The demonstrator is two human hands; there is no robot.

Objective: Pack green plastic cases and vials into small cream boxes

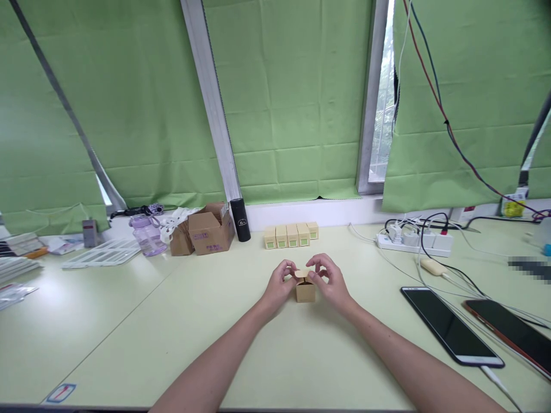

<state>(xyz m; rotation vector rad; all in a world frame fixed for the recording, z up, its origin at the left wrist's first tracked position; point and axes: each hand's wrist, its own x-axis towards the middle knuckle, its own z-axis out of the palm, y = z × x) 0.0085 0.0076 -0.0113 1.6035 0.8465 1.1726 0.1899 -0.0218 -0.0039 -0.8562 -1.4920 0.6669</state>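
Observation:
A small tan cardboard box (pixel 305 291) stands on the pale green table (pixel 129 321) in front of me. My left hand (pixel 279 282) curls round its left side, fingertips pinching the top flap. From the right, my right hand (pixel 329 280) pinches the same flap with bent fingers. Beyond the box, a row of several small yellow-and-green boxes (pixel 291 235) lines the table's far edge.
Two brown cartons (pixel 202 230), a black cylinder (pixel 240 219) and a purple bottle (pixel 148 234) stand at the back left. A white power strip (pixel 413 238) with cables lies at the back right. Two dark phones (pixel 451 326) (pixel 512 332) lie flat on the right.

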